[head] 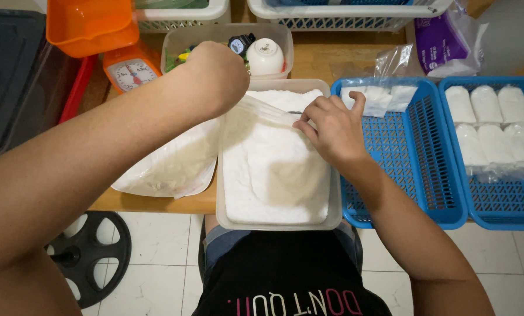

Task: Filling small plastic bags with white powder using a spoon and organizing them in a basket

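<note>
both hands [215,73] [332,129] pinch a clear bag [267,111] over the powder tub [276,222].

A small clear plastic bag [267,111] is stretched slantwise above the far end of a rectangular translucent plastic tub [227,219], raised at its left end and sloping down to the right. It looks empty, though its thin film is hard to read against the white beneath. The tub sits at the wooden table's near edge, nearly brimful of fine white powder [273,169] with an uneven, hollowed surface.
</note>
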